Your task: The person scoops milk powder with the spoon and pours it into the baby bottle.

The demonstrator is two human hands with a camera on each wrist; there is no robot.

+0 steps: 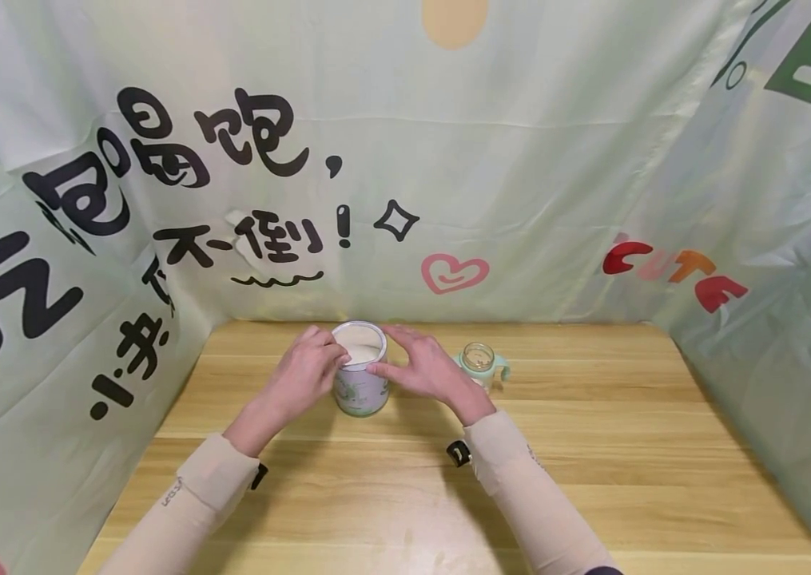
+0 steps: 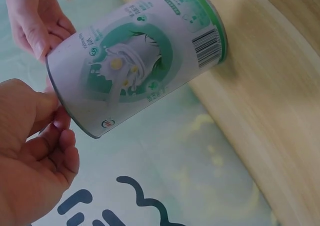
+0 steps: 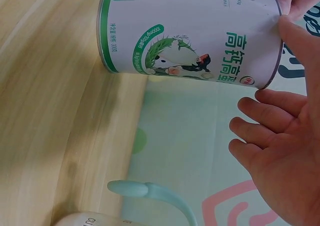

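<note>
A milk powder can (image 1: 361, 390), white with green bands, stands upright on the table with its top uncovered; a pale surface shows inside. My left hand (image 1: 307, 363) has its fingers curled at the left of the rim and pinches there with thumb and fingertips. Whether it also grips something inside the rim is hidden. On the other side, my right hand (image 1: 430, 367) touches the rim with its thumb and a fingertip, the other fingers (image 3: 265, 110) extended and apart. Just behind the right wrist is a baby bottle (image 1: 479, 358) with light green handles, its mouth uncovered.
The wooden table (image 1: 592, 447) runs back to a printed cloth curtain (image 1: 556, 184), which also hangs along both sides. A bottle handle (image 3: 165, 196) curves up near the bottom of the right wrist view. Small black devices (image 1: 459, 453) sit at the wrists.
</note>
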